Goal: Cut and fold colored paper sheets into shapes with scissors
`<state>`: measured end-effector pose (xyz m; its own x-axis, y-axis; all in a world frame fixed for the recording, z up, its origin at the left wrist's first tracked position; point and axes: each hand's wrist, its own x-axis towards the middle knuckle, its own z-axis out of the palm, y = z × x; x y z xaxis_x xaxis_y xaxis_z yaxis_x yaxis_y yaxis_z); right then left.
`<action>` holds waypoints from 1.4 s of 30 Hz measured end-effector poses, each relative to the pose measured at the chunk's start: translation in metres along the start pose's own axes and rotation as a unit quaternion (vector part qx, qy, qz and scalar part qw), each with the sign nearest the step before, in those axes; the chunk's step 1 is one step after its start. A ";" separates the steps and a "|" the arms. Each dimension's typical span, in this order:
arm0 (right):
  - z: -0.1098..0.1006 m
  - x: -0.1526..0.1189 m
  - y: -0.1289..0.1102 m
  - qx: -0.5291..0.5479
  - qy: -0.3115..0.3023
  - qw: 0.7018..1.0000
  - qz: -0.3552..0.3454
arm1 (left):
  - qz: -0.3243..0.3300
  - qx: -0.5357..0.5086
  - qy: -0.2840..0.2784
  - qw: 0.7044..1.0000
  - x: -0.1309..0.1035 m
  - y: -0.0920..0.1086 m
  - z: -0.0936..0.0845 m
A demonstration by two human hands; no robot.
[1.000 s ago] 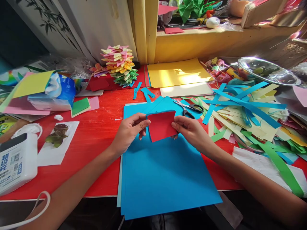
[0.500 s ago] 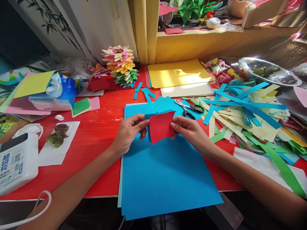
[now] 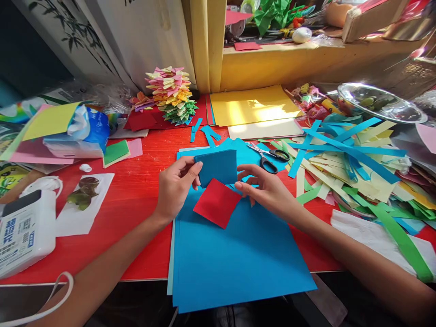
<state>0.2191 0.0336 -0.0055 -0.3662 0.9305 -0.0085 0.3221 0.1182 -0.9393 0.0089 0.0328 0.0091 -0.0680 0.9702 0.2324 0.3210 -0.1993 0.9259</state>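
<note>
My left hand is closed on a small stack of blue paper pieces, pinched by its left edge and held upright above the large blue paper sheets. Just below it is a red paper square, turned cornerwise over the blue sheet; I cannot tell whether it lies flat there. My right hand is open, fingers apart and slightly curled, close to the right edge of the blue pieces and the red square's right corner. Scissors with black handles lie behind my hands.
Paper strips of several colours are heaped at right, below a metal bowl. A folded-paper tower and yellow sheets stand at the back. At left are a tissue pack and a white device with a cable.
The red square has left my hands and now sits lower, over the blue sheet. My right hand has opened. The blue pieces behind it are now in full view in my left hand.
</note>
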 end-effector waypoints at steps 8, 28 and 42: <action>0.003 0.000 0.001 -0.230 0.093 0.960 -0.128 | 0.101 0.106 -0.076 0.986 -0.010 -0.007 0.003; 0.004 0.001 0.004 -0.252 0.049 0.965 -0.055 | 0.162 0.168 -0.115 0.965 -0.006 -0.016 0.005; 0.007 0.003 -0.002 -0.273 0.004 0.962 0.020 | 0.175 0.222 -0.132 0.950 -0.006 -0.015 0.006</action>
<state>0.2111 0.0342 -0.0063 -0.3377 0.9405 -0.0364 0.7467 0.2442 -0.6187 0.0099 0.0303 -0.0081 0.3375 0.8674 0.3657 0.6510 -0.4956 0.5749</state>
